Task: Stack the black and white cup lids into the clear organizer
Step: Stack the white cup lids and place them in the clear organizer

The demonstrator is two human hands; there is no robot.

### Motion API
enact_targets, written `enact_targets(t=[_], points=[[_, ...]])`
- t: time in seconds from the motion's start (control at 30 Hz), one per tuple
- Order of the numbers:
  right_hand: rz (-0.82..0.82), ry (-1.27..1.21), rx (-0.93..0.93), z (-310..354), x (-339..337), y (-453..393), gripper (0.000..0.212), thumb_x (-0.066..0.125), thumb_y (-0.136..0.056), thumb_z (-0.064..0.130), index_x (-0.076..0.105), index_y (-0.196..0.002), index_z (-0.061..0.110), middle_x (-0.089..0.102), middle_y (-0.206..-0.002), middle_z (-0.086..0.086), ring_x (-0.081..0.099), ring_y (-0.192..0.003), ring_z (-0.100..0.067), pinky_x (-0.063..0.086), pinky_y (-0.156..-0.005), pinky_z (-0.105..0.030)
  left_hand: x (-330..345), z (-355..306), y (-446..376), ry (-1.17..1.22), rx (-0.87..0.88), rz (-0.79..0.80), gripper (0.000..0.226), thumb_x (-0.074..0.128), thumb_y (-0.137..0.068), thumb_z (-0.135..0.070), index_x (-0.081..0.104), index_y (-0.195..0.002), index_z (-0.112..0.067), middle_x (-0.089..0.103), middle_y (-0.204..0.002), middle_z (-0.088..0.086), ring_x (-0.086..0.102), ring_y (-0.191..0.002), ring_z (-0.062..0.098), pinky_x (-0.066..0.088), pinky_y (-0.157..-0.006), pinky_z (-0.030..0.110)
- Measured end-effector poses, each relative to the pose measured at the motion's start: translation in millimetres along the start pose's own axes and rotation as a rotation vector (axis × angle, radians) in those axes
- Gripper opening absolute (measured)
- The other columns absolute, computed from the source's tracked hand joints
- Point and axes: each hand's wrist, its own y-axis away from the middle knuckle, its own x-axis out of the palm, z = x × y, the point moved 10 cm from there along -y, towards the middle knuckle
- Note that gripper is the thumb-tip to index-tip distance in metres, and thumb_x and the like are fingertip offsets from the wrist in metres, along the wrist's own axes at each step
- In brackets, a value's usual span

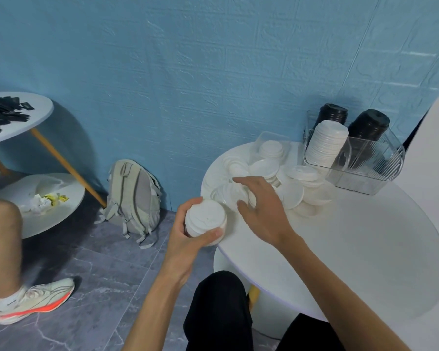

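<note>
While the left hand grips a short stack of white lids, thumb across its near side and fingers curled round the far side, that stack sits just off the left edge of the round white table, level with the tabletop. The right hand hangs over the loose pile of white lids at the table's far left edge, its grip unclosed: fingers spread and lightly bent, fingertips touching or just above the nearest lids; whether they make contact cannot be told. So the held stack lies just beside the right hand, to its left and nearer.

At the far right edge of the table stands the clear organizer. A tall column of white lids leans in its front left compartment; two columns of black lids stand in the back compartments. The front right compartment looks see-through. A small clear container holding white lids sits behind the pile.

On the floor by the blue wall leans a grey backpack. Another person's leg and sneaker show at the left, beside a second round table carrying black packets.
</note>
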Motion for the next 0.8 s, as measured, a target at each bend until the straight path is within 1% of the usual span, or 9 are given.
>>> enact_targets(t=[0.07, 0.1, 0.17, 0.23, 0.3, 0.37, 0.53, 0.67, 0.8], points=[[0.075, 0.159, -0.019, 0.0, 8.1, -5.0, 0.069, 0.067, -0.079, 0.029, 0.049, -0.144, 0.038, 0.043, -0.147, 0.009, 0.034, -0.14, -0.016, 0.023, -0.119, -0.038, -5.5, 1.2, -1.1, 0.003, -0.004, -0.011, 0.073, 0.091, -0.047, -0.026, 0.066, -0.114, -0.039, 0.068, -0.118, -0.014, 0.064, -0.111, 0.008, 0.057, -0.091, 0.035], [0.141, 0.256, -0.018, -2.0, 14.6, -7.0, 0.077, 0.068, -0.078, 0.037, 0.039, -0.149, 0.042, 0.035, -0.155, 0.008, 0.024, -0.146, -0.018, 0.015, -0.118, -0.039, -7.3, 2.1, -1.0, 0.0, -0.006, -0.014, 0.073, 0.091, -0.047, -0.026, 0.066, -0.114, -0.039, 0.068, -0.117, -0.015, 0.064, -0.11, 0.007, 0.058, -0.09, 0.033], [0.268, 0.415, -0.004, -9.6, 27.6, -14.0, 0.092, 0.071, -0.08, 0.051, 0.019, -0.156, 0.047, 0.018, -0.165, 0.006, 0.006, -0.153, -0.022, 0.004, -0.12, -0.045, -9.3, 3.2, -0.6, -0.006, -0.008, -0.019, 0.075, 0.091, -0.047, -0.026, 0.065, -0.116, -0.038, 0.068, -0.116, -0.016, 0.064, -0.108, 0.004, 0.057, -0.086, 0.029], [0.341, 0.519, 0.006, -15.8, 35.0, -24.6, 0.102, 0.072, -0.079, 0.063, 0.01, -0.158, 0.047, 0.014, -0.168, 0.005, 0.001, -0.155, -0.024, 0.001, -0.121, -0.049, -11.4, 4.5, -0.4, -0.009, -0.007, -0.024, 0.075, 0.091, -0.048, -0.026, 0.065, -0.118, -0.037, 0.067, -0.116, -0.015, 0.064, -0.107, 0.004, 0.057, -0.083, 0.027], [0.391, 0.591, 0.004, -19.2, 40.4, -35.6, 0.105, 0.071, -0.077, 0.068, 0.008, -0.158, 0.046, 0.018, -0.167, 0.004, 0.002, -0.154, -0.026, 0.002, -0.119, -0.05, -13.3, 4.5, -0.2, -0.008, -0.004, -0.03, 0.075, 0.091, -0.049, -0.025, 0.065, -0.119, -0.036, 0.067, -0.117, -0.014, 0.064, -0.108, 0.005, 0.057, -0.082, 0.026], [0.41, 0.621, -0.002, -21.8, 42.7, -43.2, 0.104, 0.073, -0.076, 0.068, 0.013, -0.158, 0.045, 0.025, -0.164, 0.005, 0.006, -0.153, -0.027, 0.005, -0.116, -0.049, -14.3, 5.2, -0.2, -0.008, -0.003, -0.034, 0.075, 0.091, -0.049, -0.025, 0.065, -0.118, -0.037, 0.067, -0.118, -0.013, 0.064, -0.108, 0.005, 0.057, -0.082, 0.027], [0.411, 0.628, -0.006, -25.4, 43.5, -50.3, 0.089, 0.075, -0.069, 0.073, 0.041, -0.148, 0.047, 0.039, -0.153, 0.009, 0.017, -0.145, -0.025, 0.012, -0.107, -0.045, -14.4, 6.6, -1.6, -0.019, -0.006, -0.03, 0.072, 0.091, -0.048, -0.026, 0.067, -0.115, -0.041, 0.067, -0.116, -0.014, 0.064, -0.108, 0.005, 0.057, -0.081, 0.025], [0.393, 0.631, -0.003, -28.0, 40.9, -49.5, 0.088, 0.078, -0.062, 0.075, 0.049, -0.14, 0.047, 0.038, -0.148, 0.009, 0.022, -0.138, -0.026, 0.018, -0.106, -0.046, -12.9, 9.2, -1.9, -0.018, -0.014, -0.021, 0.071, 0.091, -0.049, -0.026, 0.068, -0.113, -0.042, 0.068, -0.116, -0.014, 0.065, -0.106, 0.003, 0.057, -0.079, 0.024], [0.361, 0.632, -0.01, -27.2, 34.0, -48.0, 0.083, 0.079, -0.058, 0.076, 0.055, -0.132, 0.046, 0.034, -0.144, 0.009, 0.022, -0.135, -0.026, 0.018, -0.104, -0.043, -10.4, 10.2, -2.9, -0.028, -0.021, -0.012, 0.07, 0.091, -0.049, -0.027, 0.067, -0.112, -0.044, 0.068, -0.115, -0.016, 0.064, -0.107, 0.002, 0.057, -0.08, 0.024]])
